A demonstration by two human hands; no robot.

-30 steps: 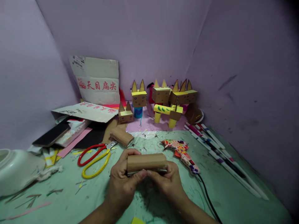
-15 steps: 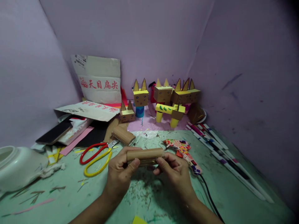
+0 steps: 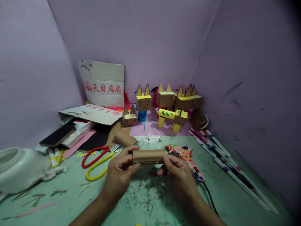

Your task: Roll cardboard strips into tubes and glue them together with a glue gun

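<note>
A brown cardboard tube (image 3: 149, 156) lies level between my two hands, above the green tabletop. My left hand (image 3: 122, 171) grips its left end, the thumb underneath at the front. At the right end, my right hand (image 3: 177, 169) pinches the tube between thumb and fingers. Just beyond, a second cardboard tube (image 3: 125, 138) rests on the table. Scissors (image 3: 98, 161) with one red and one yellow handle lie left of my left hand. Behind my right hand is a glue gun (image 3: 184, 155) with a colourful pattern, partly hidden by that hand.
Box-headed cardboard figures (image 3: 144, 103) stand along the back, with a yellow four-legged one (image 3: 172, 117) before them. Several markers (image 3: 225, 163) lie at right. Printed cardboard sheets (image 3: 103, 84) and a white pot (image 3: 21, 169) occupy the left. Scraps litter the tabletop (image 3: 77, 207).
The tube has turned slightly in my hands and now sits more level, a little to the right. The whole view has shifted slightly. Both hands keep hold.
</note>
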